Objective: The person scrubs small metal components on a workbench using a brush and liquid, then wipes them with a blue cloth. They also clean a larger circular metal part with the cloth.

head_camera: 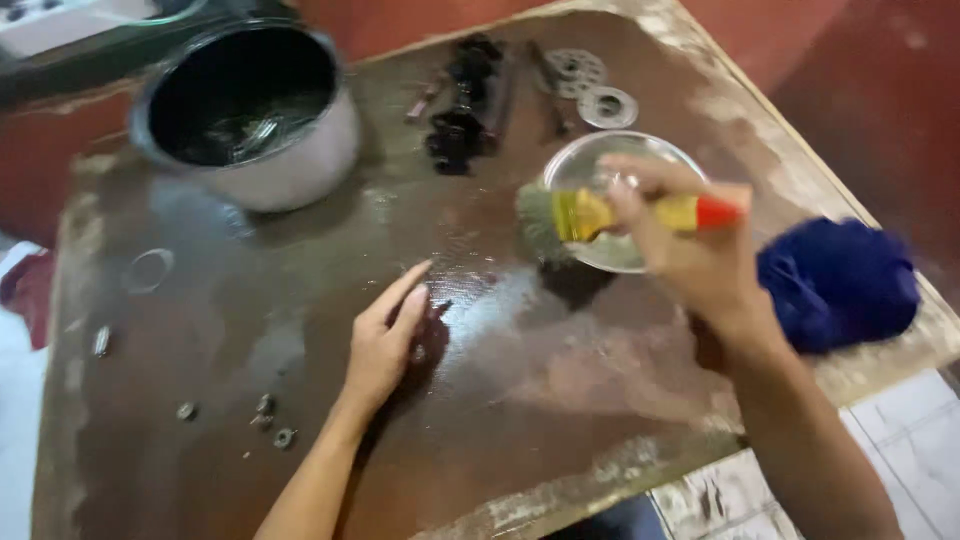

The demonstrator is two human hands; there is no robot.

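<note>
My right hand (pixel 690 250) grips a paintbrush (pixel 600 213) with a yellow and red handle, its bristles pointing left over the edge of a small clear glass bowl (pixel 620 160). My left hand (pixel 385 340) rests flat on the wet, dark brown wooden table (pixel 200 440), fingers together, next to a small dark metal part (pixel 425 350) by its thumb side. Whether the hand pins the part down I cannot tell.
A large metal pot (pixel 250 110) with dark liquid stands at the back left. Black metal parts (pixel 462 100) and flat metal discs (pixel 595 90) lie at the back. A blue cloth (pixel 835 280) sits at the right edge. Nuts and bolts (pixel 265 420) are scattered at the front left.
</note>
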